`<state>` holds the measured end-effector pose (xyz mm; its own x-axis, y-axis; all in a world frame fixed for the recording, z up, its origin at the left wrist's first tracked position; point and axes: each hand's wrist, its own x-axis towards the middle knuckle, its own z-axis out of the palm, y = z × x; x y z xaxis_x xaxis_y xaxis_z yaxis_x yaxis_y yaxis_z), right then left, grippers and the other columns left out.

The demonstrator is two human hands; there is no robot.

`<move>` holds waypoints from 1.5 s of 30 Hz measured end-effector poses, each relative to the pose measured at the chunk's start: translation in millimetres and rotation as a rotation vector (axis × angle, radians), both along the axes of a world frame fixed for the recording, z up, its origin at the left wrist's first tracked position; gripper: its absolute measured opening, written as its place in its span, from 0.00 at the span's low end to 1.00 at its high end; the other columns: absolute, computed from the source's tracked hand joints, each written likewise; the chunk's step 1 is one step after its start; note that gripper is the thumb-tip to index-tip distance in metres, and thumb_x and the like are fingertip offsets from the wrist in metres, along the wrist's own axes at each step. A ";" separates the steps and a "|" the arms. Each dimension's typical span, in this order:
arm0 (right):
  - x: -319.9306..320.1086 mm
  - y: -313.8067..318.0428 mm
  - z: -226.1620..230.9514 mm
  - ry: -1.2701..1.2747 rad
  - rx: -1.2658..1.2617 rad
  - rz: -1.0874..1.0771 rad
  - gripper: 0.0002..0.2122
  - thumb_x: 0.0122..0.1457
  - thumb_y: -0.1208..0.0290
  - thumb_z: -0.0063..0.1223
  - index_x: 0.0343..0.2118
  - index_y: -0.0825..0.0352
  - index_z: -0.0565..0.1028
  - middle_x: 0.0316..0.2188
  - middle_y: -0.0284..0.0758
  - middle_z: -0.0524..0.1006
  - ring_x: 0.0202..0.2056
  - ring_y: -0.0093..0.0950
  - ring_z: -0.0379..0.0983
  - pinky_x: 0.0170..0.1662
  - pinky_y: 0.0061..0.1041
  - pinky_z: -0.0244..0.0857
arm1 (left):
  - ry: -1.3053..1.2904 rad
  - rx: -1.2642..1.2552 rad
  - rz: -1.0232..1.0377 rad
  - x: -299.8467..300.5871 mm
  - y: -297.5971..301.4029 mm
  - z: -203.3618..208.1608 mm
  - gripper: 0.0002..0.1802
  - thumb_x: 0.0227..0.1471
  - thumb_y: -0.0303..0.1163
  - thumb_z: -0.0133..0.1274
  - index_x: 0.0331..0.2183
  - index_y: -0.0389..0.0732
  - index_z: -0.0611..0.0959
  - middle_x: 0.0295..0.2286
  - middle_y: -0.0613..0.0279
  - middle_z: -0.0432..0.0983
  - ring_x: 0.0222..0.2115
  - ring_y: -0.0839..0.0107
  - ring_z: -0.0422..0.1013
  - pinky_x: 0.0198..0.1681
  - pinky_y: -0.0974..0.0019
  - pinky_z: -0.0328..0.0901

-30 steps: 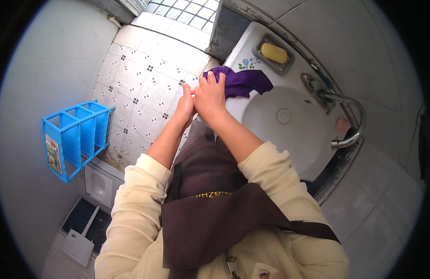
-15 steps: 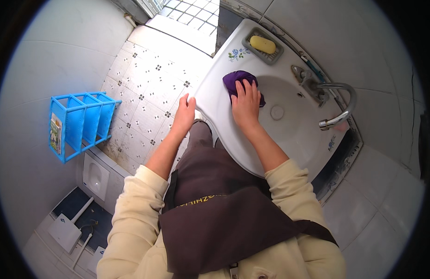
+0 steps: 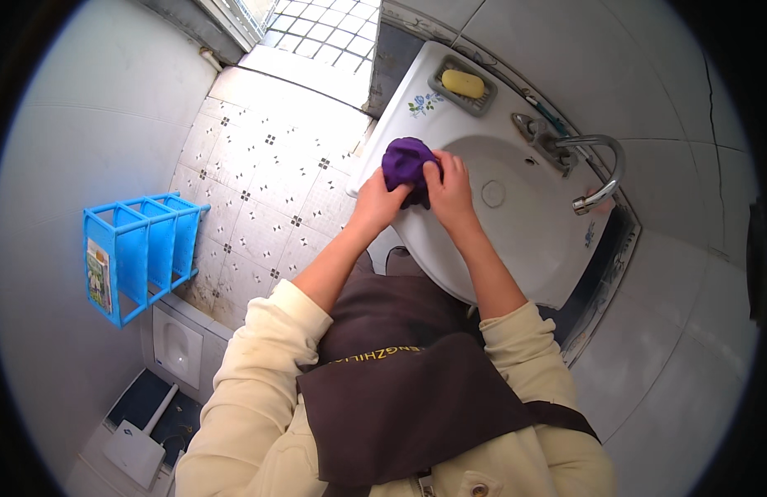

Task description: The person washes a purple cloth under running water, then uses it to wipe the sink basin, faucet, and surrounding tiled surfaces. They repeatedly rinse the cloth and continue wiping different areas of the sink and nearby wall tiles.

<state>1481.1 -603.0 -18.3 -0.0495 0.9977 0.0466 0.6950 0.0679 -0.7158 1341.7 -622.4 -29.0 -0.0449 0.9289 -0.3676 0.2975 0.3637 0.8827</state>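
A bunched purple cloth (image 3: 406,160) is held between both hands over the left edge of the white washbasin (image 3: 524,257). My left hand (image 3: 377,201) grips its lower left side, the thumb lying toward the middle. From the right, my right hand (image 3: 450,189) closes on the cloth with its thumb in front and fingers behind. Part of the cloth is hidden by the fingers. To the right of my right hand the basin bowl shows its round drain (image 3: 493,194).
A yellow bar of soap (image 3: 463,84) lies in a grey soap dish (image 3: 486,103) at the basin's far corner. The curved metal faucet (image 3: 619,166) rises at the right. A blue plastic rack (image 3: 133,257) stands left, near a squat toilet (image 3: 176,348) and white cistern (image 3: 135,454).
My left hand has come over from the left and taken hold of the cloth. The cloth, spread on the basin before, is now gathered up and slightly nearer me.
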 end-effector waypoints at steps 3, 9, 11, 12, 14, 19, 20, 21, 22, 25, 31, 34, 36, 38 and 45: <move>-7.7 -24.5 -26.5 -0.156 0.102 0.098 0.23 0.47 0.65 0.52 0.47 0.63 0.62 0.40 0.42 0.64 0.43 0.40 0.60 0.49 0.32 0.53 | 0.003 -0.030 0.020 -29.9 0.2 -1.0 0.14 0.46 0.37 0.49 0.31 0.35 0.76 0.22 0.56 0.73 0.24 0.72 0.68 0.29 0.69 0.62; 10.4 -22.4 -8.1 -0.018 -0.171 -0.008 0.25 0.42 0.77 0.54 0.47 0.62 0.62 0.37 0.41 0.64 0.41 0.39 0.62 0.45 0.30 0.58 | -0.070 0.200 0.117 -75.2 31.6 11.1 0.12 0.47 0.35 0.47 0.27 0.34 0.74 0.23 0.54 0.70 0.23 0.65 0.66 0.29 0.67 0.61; 19.6 -27.7 -2.8 -0.074 -0.099 -0.160 0.23 0.42 0.77 0.54 0.45 0.64 0.63 0.36 0.40 0.64 0.40 0.39 0.63 0.44 0.30 0.58 | 0.063 0.287 0.189 -90.6 40.9 -12.1 0.12 0.48 0.34 0.47 0.27 0.34 0.74 0.22 0.54 0.70 0.23 0.63 0.66 0.30 0.65 0.61; 23.3 -32.4 -2.7 -0.117 -0.086 -0.161 0.23 0.42 0.77 0.54 0.45 0.64 0.64 0.36 0.40 0.64 0.40 0.38 0.62 0.44 0.30 0.58 | 0.170 0.192 0.199 -94.1 44.6 -25.8 0.11 0.48 0.34 0.46 0.28 0.35 0.73 0.22 0.53 0.70 0.23 0.62 0.66 0.30 0.64 0.61; 23.9 -43.5 -7.2 -0.194 -0.056 -0.142 0.21 0.43 0.77 0.53 0.44 0.65 0.64 0.37 0.40 0.63 0.40 0.38 0.62 0.44 0.30 0.58 | 0.022 0.099 0.295 -90.7 50.5 -75.4 0.11 0.48 0.34 0.46 0.28 0.34 0.73 0.23 0.53 0.71 0.24 0.62 0.67 0.31 0.64 0.62; -2.2 -56.4 -20.9 -0.057 -0.152 -0.059 0.20 0.45 0.75 0.51 0.44 0.70 0.64 0.39 0.42 0.62 0.43 0.38 0.60 0.48 0.30 0.55 | 0.136 0.144 0.305 -41.3 112.3 -71.9 0.12 0.49 0.33 0.42 0.33 0.38 0.75 0.30 0.50 0.73 0.33 0.57 0.69 0.37 0.63 0.62; -8.4 -51.8 -20.2 -0.071 -0.135 -0.090 0.20 0.46 0.74 0.51 0.44 0.70 0.64 0.40 0.42 0.62 0.45 0.38 0.59 0.49 0.30 0.54 | 0.128 0.181 0.272 -29.0 128.6 -64.3 0.12 0.49 0.32 0.41 0.33 0.38 0.75 0.31 0.49 0.72 0.34 0.54 0.69 0.38 0.62 0.62; -12.4 -45.9 -20.6 -0.054 -0.124 -0.115 0.20 0.46 0.74 0.51 0.44 0.71 0.64 0.40 0.43 0.62 0.45 0.39 0.59 0.49 0.31 0.54 | 0.122 0.218 0.238 -19.1 145.0 -58.2 0.12 0.49 0.32 0.40 0.33 0.39 0.76 0.32 0.48 0.72 0.35 0.52 0.68 0.39 0.60 0.61; -15.2 -38.4 -21.7 -0.036 -0.112 -0.140 0.20 0.46 0.74 0.51 0.44 0.71 0.64 0.41 0.44 0.62 0.45 0.40 0.58 0.49 0.32 0.54 | 0.140 0.204 0.198 -11.8 160.4 -51.1 0.12 0.49 0.33 0.40 0.34 0.40 0.75 0.32 0.47 0.72 0.36 0.51 0.67 0.40 0.60 0.61; -23.8 -15.4 -15.6 0.001 -0.120 -0.199 0.22 0.48 0.73 0.50 0.46 0.72 0.61 0.45 0.47 0.59 0.48 0.43 0.55 0.51 0.34 0.51 | 0.131 0.167 0.045 -7.1 194.9 -71.0 0.15 0.50 0.36 0.38 0.36 0.38 0.74 0.34 0.43 0.70 0.37 0.49 0.66 0.42 0.59 0.60; -27.6 -34.1 -35.0 0.024 -0.136 -0.140 0.29 0.48 0.71 0.51 0.52 0.73 0.53 0.50 0.49 0.52 0.52 0.44 0.49 0.54 0.33 0.47 | -0.352 -0.066 -0.054 -35.2 142.5 -104.7 0.18 0.51 0.37 0.37 0.37 0.32 0.72 0.31 0.59 0.71 0.31 0.76 0.64 0.37 0.75 0.59; -22.6 -57.5 -37.2 0.008 -0.221 -0.121 0.30 0.49 0.70 0.50 0.53 0.74 0.51 0.52 0.49 0.51 0.53 0.44 0.48 0.55 0.33 0.44 | -0.375 -0.103 -0.111 -55.3 87.2 -79.2 0.17 0.52 0.38 0.37 0.33 0.34 0.73 0.28 0.64 0.71 0.30 0.79 0.64 0.36 0.75 0.59; -17.9 -72.7 -37.2 -0.033 -0.258 -0.093 0.30 0.49 0.69 0.49 0.53 0.75 0.50 0.53 0.50 0.50 0.54 0.44 0.47 0.56 0.34 0.43 | -0.355 -0.153 -0.113 -66.2 53.8 -64.1 0.20 0.53 0.41 0.36 0.35 0.33 0.72 0.31 0.62 0.71 0.34 0.77 0.64 0.40 0.74 0.58; -16.7 -76.6 -34.3 -0.049 -0.277 -0.079 0.31 0.49 0.68 0.49 0.52 0.76 0.50 0.53 0.50 0.50 0.54 0.45 0.47 0.56 0.34 0.42 | -0.302 -0.149 -0.129 -73.6 30.7 -63.9 0.23 0.54 0.43 0.33 0.37 0.32 0.71 0.35 0.60 0.69 0.37 0.74 0.63 0.44 0.72 0.56; -40.2 -7.7 -41.8 -0.074 -0.066 -0.197 0.31 0.50 0.61 0.49 0.53 0.73 0.52 0.54 0.52 0.48 0.54 0.47 0.46 0.56 0.36 0.42 | -0.175 -0.139 -0.040 -55.7 43.4 -71.2 0.33 0.53 0.50 0.28 0.38 0.25 0.69 0.37 0.36 0.67 0.42 0.48 0.62 0.45 0.61 0.56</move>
<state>1440.9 -610.8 -60.1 0.1461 0.9891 -0.0154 0.7410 -0.1197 -0.6607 1286.0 -579.0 -100.2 0.0670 0.8684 -0.4913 0.1605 0.4766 0.8643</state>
